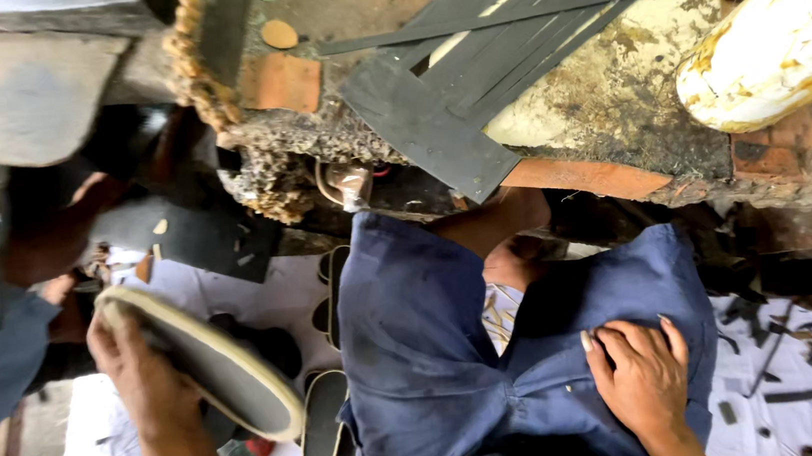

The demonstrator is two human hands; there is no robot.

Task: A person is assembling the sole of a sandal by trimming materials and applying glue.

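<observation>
My left hand grips a shoe sole, grey with a pale cream rim, holding it near its upper end at the lower left of the head view. My right hand lies flat on the thigh of my blue trousers, fingers spread, with nothing in it. My bare foot is tucked under a stained work block.
Black rubber strips cut into a fringe lie on the stained work block. A rusty white cylinder sits at upper right. More black soles and rubber scraps lie on the white floor sheet. Another person's arm is at left.
</observation>
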